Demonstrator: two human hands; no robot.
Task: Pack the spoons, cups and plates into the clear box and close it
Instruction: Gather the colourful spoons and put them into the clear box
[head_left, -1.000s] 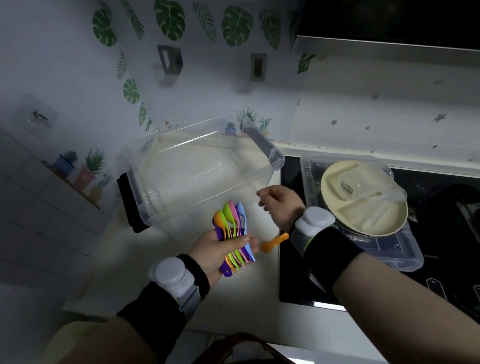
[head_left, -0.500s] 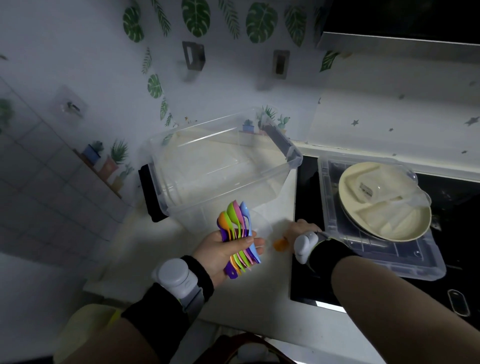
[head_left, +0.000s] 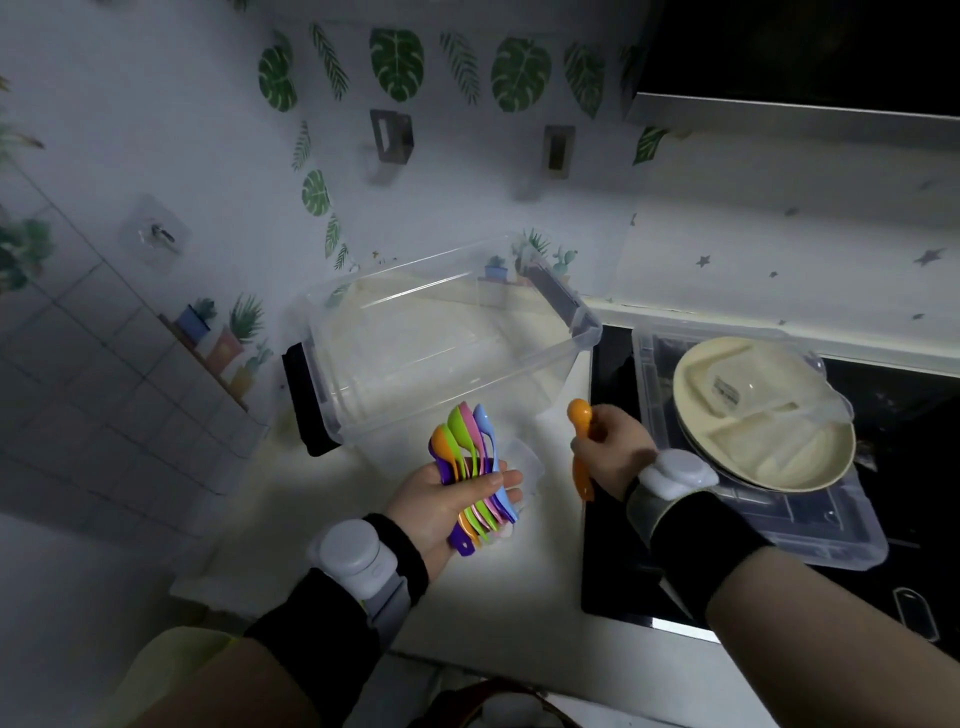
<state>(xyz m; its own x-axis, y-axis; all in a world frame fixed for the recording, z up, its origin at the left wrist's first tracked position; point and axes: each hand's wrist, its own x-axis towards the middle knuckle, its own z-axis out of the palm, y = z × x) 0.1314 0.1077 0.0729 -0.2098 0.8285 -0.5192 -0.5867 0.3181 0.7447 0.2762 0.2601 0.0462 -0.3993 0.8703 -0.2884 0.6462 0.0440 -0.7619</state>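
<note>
The right hand (head_left: 610, 449) has lifted the orange spoon (head_left: 581, 444) off the counter, fingers clamped round it — beside the clear box (head_left: 447, 353); left hand (head_left: 457, 499) grips the spoon bundle (head_left: 470, 467) — gathering nearly done.

Probably home kitchen: cooktop (head_left: 883, 519), tiled wall (head_left: 78, 364)

clear box (head_left: 447, 338): see-through plastic, smooth, a bit shiny
lid (head_left: 810, 525): clear plastic, ribbed
spoons (head_left: 470, 457): bright plastic, smooth, shiny
orange spoon (head_left: 581, 431): smooth plastic
plates (head_left: 763, 415): cream, matt
stove top (head_left: 613, 545): black, glossy
counter (head_left: 509, 587): white, smooth
wrist bands (head_left: 691, 525): black cloth
</note>
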